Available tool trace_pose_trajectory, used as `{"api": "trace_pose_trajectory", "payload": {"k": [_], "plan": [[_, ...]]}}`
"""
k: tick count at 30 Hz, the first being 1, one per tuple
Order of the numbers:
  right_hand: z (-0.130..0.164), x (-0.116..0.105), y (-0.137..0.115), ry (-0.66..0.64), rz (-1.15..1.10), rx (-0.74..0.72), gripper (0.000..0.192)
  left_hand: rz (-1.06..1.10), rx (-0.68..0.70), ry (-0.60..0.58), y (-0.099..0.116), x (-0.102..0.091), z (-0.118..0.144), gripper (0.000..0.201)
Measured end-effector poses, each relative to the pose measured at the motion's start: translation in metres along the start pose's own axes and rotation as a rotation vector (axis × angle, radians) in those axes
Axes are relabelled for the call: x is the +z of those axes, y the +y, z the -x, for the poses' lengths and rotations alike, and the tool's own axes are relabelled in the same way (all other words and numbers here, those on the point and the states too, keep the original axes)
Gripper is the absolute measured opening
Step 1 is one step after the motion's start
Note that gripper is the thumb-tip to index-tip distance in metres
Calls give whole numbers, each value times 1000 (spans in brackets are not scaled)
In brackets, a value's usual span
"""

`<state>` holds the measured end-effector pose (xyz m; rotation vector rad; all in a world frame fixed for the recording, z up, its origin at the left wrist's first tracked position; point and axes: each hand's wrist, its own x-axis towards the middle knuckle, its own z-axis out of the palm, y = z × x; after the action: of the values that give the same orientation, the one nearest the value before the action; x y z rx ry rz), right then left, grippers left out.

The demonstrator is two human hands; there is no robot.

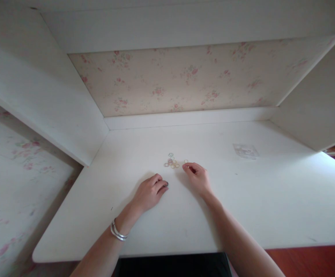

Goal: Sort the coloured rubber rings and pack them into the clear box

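Note:
A small cluster of thin rings [173, 166], in pale yellow, pink and greenish tones, lies on the white desk [144, 146] in front of my hands. They look like little bands, too small to tell the material. My right hand [196, 177] is closed in a pinch at the right of the cluster, its fingertips on one pale yellow ring [186, 161]. Lower and to the left, my left hand [152, 191] rests near the desk surface with curled fingers. Between its fingertips shows a small dark ring [166, 184], partly hidden.
A clear plastic packet [246, 151] lies on the desk to the right. White side panels [69, 96] and a floral back wall [185, 80] enclose the desk. A black object [173, 265] is at the near edge. Silver bangles [118, 231] circle my left wrist.

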<state>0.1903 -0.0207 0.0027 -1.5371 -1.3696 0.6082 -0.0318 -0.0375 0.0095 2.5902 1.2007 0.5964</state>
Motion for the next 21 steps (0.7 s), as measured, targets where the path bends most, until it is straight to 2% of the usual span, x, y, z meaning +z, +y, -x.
{"api": "trace_pose_trajectory", "payload": {"k": [12,17,21], "plan": [[0,2,2,-8,24,-14,39,-34,-4,-24,1,1,-1,25],[-7,-8,11,80,331,-76,33,-57,-11,-39,1,0,-1,25],[-9,-15,17,56,522,-75,30,-54,-17,-46,3,-1,0,24]]}}
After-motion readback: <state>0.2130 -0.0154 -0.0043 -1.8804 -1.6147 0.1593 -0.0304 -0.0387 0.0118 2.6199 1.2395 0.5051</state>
